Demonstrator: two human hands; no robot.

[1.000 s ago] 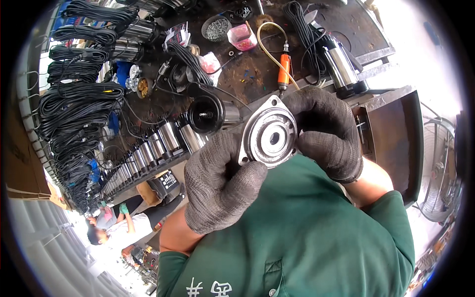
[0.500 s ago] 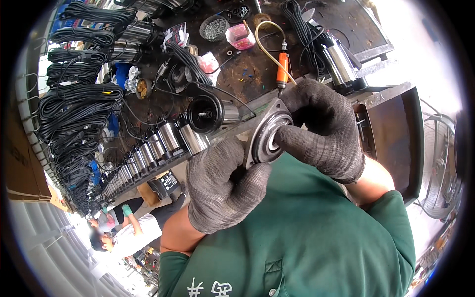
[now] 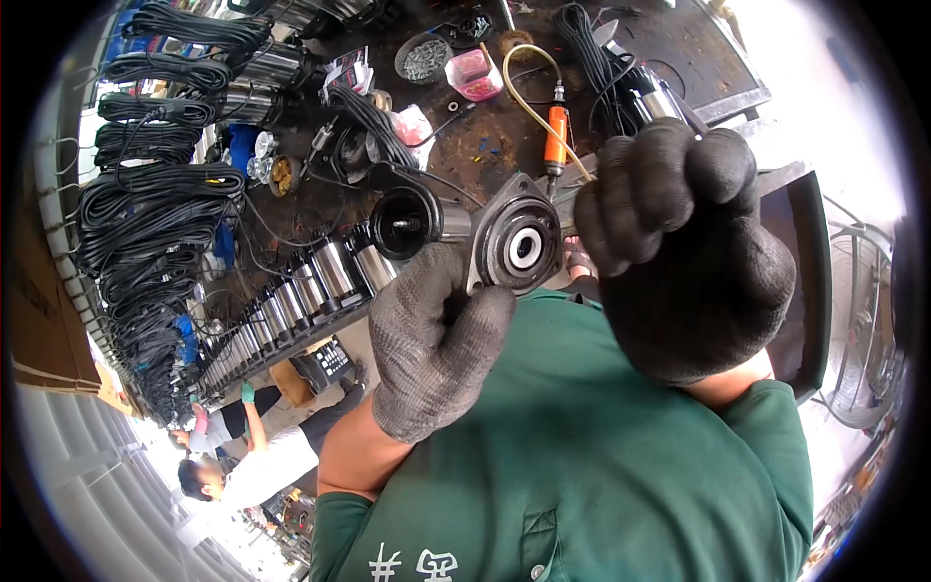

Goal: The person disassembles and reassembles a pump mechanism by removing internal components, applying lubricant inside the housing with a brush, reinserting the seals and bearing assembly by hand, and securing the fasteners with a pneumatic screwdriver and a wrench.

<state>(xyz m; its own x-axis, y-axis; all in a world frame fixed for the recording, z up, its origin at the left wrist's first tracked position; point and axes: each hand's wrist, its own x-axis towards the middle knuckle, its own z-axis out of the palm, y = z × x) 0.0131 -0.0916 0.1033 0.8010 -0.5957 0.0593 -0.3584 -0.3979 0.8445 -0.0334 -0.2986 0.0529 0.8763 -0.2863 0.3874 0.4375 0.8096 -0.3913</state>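
My left hand (image 3: 433,339), in a grey knit glove, pinches the lower left edge of a dark flanged metal cover (image 3: 489,256). Corner holes mark the cover's flange, and its round ribbed face with a pale ring at the centre is turned toward me. Held apart to the right is my right hand (image 3: 684,257), its fingers loosely curled and its thumb apart; nothing shows in it. Just behind the cover, a steel motor body with an open black end (image 3: 403,223) lies at the bench edge. An orange air screwdriver (image 3: 556,136) hangs near the cover's top corner.
Bundled black cables (image 3: 160,199) and steel cylinders (image 3: 308,283) line the left side. On the bench are a bowl of screws (image 3: 423,59), a pink container (image 3: 472,76) and another steel motor body (image 3: 656,102). A caged fan (image 3: 858,325) stands right; two people are at lower left.
My right hand has let go of the cover and moved right, turning over. The cover's face has turned more toward me, with my left hand still on it.
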